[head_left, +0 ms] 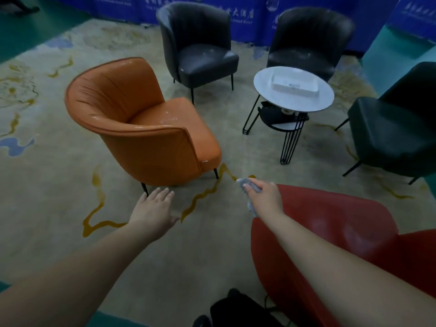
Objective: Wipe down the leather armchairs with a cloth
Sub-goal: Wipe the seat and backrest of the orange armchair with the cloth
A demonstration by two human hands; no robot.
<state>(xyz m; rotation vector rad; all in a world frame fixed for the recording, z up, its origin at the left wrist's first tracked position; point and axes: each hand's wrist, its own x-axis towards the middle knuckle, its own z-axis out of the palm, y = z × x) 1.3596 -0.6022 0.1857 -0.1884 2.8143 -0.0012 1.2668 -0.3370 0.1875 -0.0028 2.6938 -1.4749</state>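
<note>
My right hand (266, 197) grips a crumpled grey cloth (250, 185) just above the left edge of a red armchair (330, 227) at the lower right. My left hand (154, 208) hovers open over the carpet, fingers spread, a little below and in front of an orange leather armchair (141, 128). Wet streaks glisten on the orange seat. Two dark armchairs stand at the back, one (200, 43) in the middle and one (311, 38) to the right. A third dark armchair (396, 128) stands at the right edge.
A round white side table (266, 83) on black wire legs stands among the chairs and carries a white box (295, 84). A lower shelf beneath it holds dark items. A black bag (238, 310) lies on the patterned carpet by my feet. Blue banners line the back wall.
</note>
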